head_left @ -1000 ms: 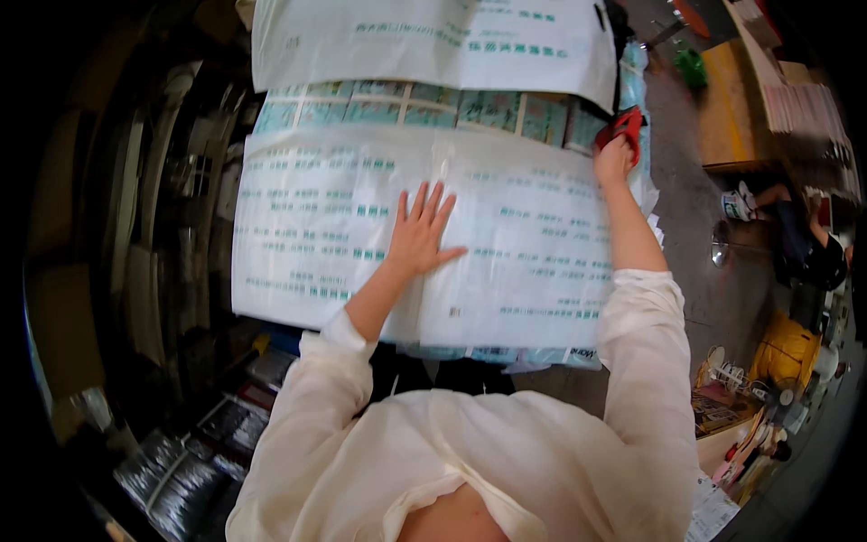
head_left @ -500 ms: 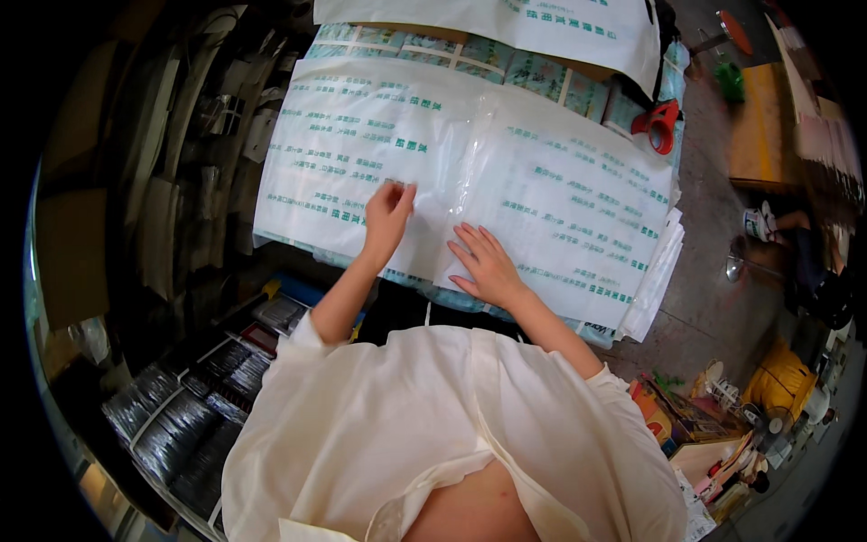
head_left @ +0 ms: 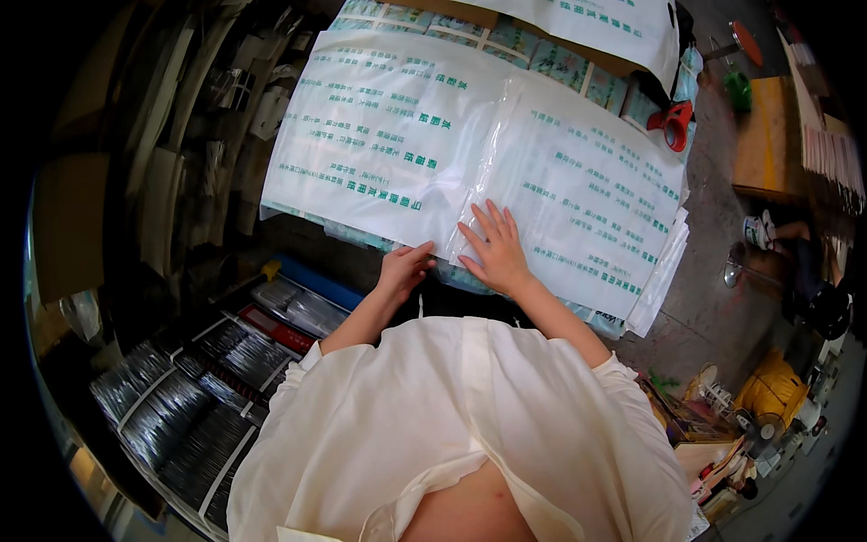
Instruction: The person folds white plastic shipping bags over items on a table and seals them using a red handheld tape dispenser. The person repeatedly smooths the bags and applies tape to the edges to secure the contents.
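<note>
A broad white wrapping sheet (head_left: 379, 135) with green print lies over a stack of pale teal packs (head_left: 555, 68). A glossy strip, apparently clear tape (head_left: 495, 135), runs along a seam down its middle. My right hand (head_left: 498, 251) lies flat on the sheet just right of the seam, fingers spread. At the sheet's near edge, left of the seam, my left hand (head_left: 404, 268) has its fingers bent and pinched on the edge; the fingertips are partly hidden. A red tape dispenser (head_left: 672, 125) rests at the stack's far right corner, away from both hands.
Another printed white sheet (head_left: 623, 27) covers the far end of the stack. Strapped bundles in dark shiny wrap (head_left: 163, 406) sit at lower left. Flat boards (head_left: 172, 208) lean along the left. On the right are a wooden box (head_left: 766, 135), a seated person's legs (head_left: 795, 244) and a yellow sack (head_left: 772, 388).
My left hand has come down from the sheet's middle to its near edge. My right hand stays flat beside the seam. The view has shifted slightly.
</note>
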A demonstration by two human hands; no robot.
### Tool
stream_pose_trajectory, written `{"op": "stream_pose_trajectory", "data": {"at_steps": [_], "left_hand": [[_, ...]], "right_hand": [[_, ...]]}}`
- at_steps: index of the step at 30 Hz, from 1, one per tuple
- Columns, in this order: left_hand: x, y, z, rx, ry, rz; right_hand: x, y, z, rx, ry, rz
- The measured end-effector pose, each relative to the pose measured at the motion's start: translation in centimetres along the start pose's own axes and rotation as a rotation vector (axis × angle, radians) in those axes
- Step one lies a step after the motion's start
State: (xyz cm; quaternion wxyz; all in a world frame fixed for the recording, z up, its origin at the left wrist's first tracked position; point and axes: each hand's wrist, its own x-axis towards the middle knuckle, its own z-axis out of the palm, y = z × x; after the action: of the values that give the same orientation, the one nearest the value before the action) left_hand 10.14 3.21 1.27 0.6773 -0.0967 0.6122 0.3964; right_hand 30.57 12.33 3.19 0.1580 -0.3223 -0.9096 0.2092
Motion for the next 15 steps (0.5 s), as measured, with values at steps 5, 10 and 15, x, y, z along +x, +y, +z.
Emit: {"op": "stream_pose_trajectory", "data": {"at_steps": [5,10,15], "left_hand": [[-0.7,-0.3,0.5,0.133,0.058,0.087],[-1.5,-0.3,1.0,0.205,0.094,0.167],[-1.7,-0.5,1.2,0.161,0.085,0.238]], "right_hand": [[-0.1,-1.4,-0.1,0.047,0.152,-0.048],[0.1,-3.2,0.0,0.039,0.228,-0.144],[0.2,-3.5,0.7,0.009,0.260,-0.153]]}}
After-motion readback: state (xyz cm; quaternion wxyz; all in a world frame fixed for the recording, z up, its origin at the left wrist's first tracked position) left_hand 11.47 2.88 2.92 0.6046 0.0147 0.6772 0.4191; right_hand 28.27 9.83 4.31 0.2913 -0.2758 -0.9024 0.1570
